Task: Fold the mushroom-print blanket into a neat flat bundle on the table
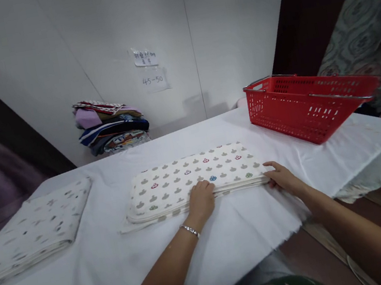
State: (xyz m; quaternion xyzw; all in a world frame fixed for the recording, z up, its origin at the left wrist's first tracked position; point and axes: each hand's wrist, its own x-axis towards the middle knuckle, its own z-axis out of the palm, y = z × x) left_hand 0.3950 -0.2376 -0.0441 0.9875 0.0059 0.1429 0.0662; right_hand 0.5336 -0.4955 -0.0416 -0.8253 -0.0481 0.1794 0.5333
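Note:
A white folded cloth (pixel 196 173) with grey mushroom-like prints and a few red, blue and green ones lies flat in the middle of the table, its layers showing along the near edge. My left hand (pixel 201 200), with a bracelet at the wrist, is closed over the middle of that near edge; the thumb side is partly hidden. At the near right corner, my right hand (pixel 282 177) pinches the layers between thumb and fingers. Another folded cloth (pixel 38 223), white with small dark prints, rests to the left, apart from both hands.
A red plastic basket (pixel 291 110) with metal handles stands tilted-looking at the table's right. A stack of folded clothes (pixel 114 126) sits behind the far edge by the wall. A white sheet (pixel 126 281) covers the table, and paper signs (pixel 151 70) hang on the wall.

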